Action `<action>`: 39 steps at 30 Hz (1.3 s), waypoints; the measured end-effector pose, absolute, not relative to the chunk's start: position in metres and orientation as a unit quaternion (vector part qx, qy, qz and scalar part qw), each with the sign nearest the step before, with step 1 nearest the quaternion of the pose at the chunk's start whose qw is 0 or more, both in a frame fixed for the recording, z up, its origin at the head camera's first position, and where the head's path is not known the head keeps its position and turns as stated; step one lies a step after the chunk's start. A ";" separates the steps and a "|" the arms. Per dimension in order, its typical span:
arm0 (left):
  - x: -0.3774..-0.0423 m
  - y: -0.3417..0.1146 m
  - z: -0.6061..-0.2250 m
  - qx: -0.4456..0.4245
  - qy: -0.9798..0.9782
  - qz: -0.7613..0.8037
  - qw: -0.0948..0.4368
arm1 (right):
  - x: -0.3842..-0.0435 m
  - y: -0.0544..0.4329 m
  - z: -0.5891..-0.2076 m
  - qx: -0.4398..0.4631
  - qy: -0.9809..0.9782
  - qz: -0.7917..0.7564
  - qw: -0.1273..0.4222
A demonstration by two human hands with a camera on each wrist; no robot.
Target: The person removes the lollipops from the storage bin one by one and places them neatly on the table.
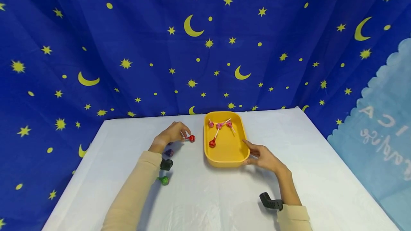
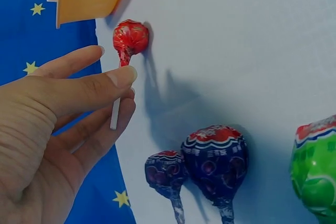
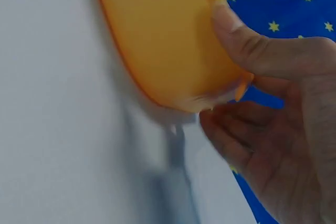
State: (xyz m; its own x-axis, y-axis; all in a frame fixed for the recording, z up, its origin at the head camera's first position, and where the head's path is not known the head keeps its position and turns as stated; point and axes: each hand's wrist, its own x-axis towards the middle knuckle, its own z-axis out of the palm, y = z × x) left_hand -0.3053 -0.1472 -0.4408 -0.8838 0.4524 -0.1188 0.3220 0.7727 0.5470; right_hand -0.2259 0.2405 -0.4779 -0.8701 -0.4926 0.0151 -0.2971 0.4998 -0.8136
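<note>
Pinched a red-wrapped lollipop (image 1: 192, 138) by its white stick in the left hand (image 1: 173, 133), with grip clamped between thumb and fingers and with the candy end pointing right. Held it just left of a yellow plastic tray (image 1: 229, 149), toward the far part of the white table (image 1: 199, 202); could not tell touching from hovering over the tabletop. Gripped the tray at its near right corner with the right hand (image 1: 264, 157), clamping thumb and fingers about the corner. Saw four more lollipops lying inside the tray: three pink lollipops (image 1: 219, 126) grouped at the far end, and a second red lollipop (image 1: 212, 143) nearer, by the left wall. Saw two dark purple lollipops (image 2: 215, 166) side by side on the table, close to the left hand, and a green lollipop (image 1: 164, 180) apart from them, nearer. Wore beige sleeves (image 1: 135, 188) and black wrist straps (image 1: 166, 164). Faced a dark blue curtain (image 1: 154, 45) patterned with yellow stars and moons, and a pale blue panel (image 1: 382, 117) with white lettering at the right.
</note>
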 end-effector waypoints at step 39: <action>-0.302 -0.121 -0.425 0.274 0.941 0.199 0.008 | -0.231 0.238 -0.482 -0.205 0.824 -0.517 0.106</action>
State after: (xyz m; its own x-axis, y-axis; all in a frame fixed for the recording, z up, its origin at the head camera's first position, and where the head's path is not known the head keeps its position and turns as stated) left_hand -0.3025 -0.1209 -0.4246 -0.8496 0.5191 0.0933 0.5125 0.7706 0.3789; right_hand -0.2311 0.2378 -0.4816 -0.8933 -0.4479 0.0382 -0.2293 0.3812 -0.8956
